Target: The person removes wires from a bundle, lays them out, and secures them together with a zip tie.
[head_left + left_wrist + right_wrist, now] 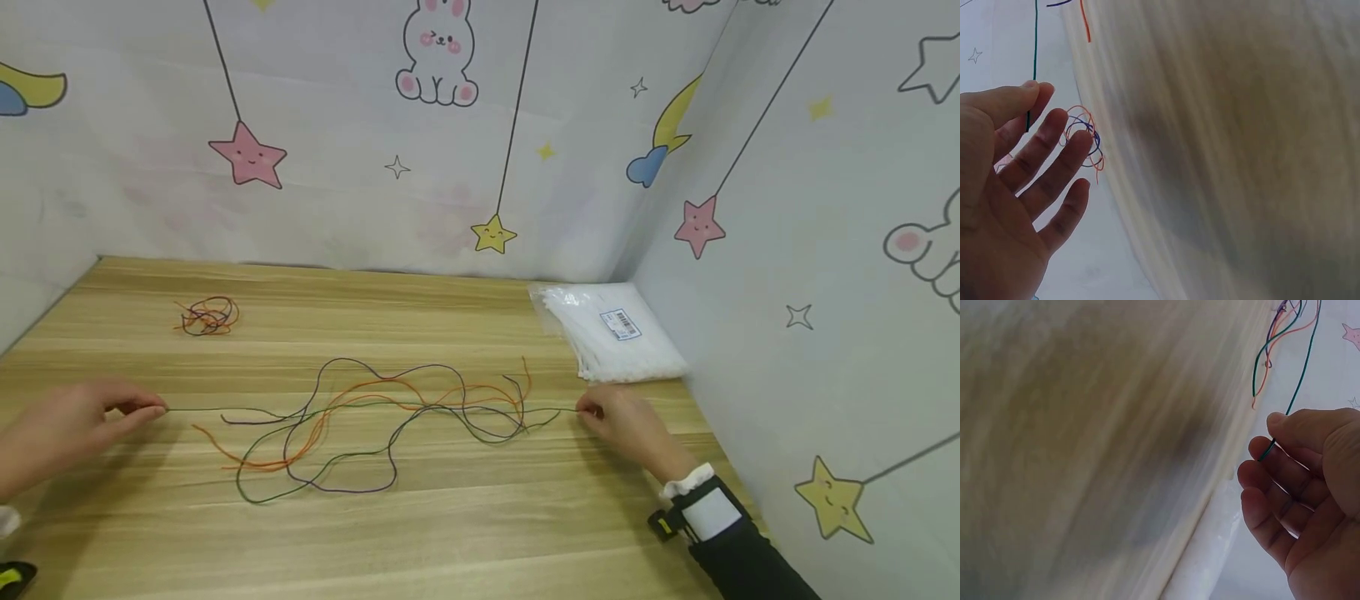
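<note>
left hand (93,417): thumb and index finger meet in a pinch on one end of a green string (375,404); a short tail shows past the grip in the left wrist view. remaining three fingers spread, slightly bent, holding nothing.

right hand (626,423): thumb pressed to the index finger, pinching a green end; a short tail shows here too. other fingers loosely bent.

green string position: runs across, between the two hands, near the middle of the wood-grain table (360,550). along the way it crosses a loose pile of orange strands (262,465), purple strands (360,491) and a second green strand (255,502), which loops at lower left. exact over/under order at the crossings: cannot tell.

far left of table: small coiled tangle (210,317), orange and purple, well apart from the pile. far right: plastic bag (652,342) with white contents and a printed label (621,324), just beyond the right hand.
</note>
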